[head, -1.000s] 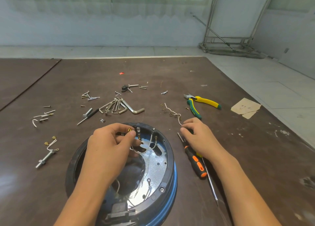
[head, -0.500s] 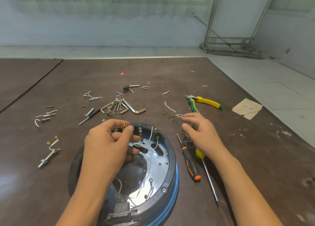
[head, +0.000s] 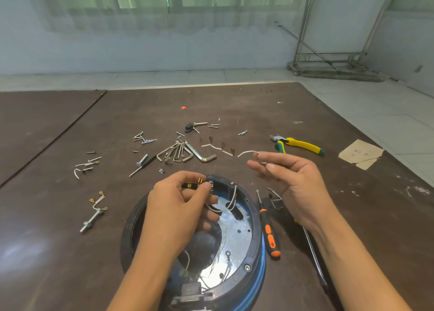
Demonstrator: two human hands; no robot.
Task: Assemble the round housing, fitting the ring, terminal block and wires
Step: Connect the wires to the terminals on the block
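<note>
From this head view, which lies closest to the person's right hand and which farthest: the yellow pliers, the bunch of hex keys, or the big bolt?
1. The yellow pliers: just beyond the right hand, slightly to its right.
2. The hex keys: mid-table, off to the hand's left.
3. The big bolt: far out on the left side.

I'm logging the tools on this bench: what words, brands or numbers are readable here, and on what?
On the torn tan paper scrap: faint dark marks, too small and blurred to read.
On the yellow-and-green pliers, orange-and-black screwdriver and round black housing: no readable text shows.
</note>
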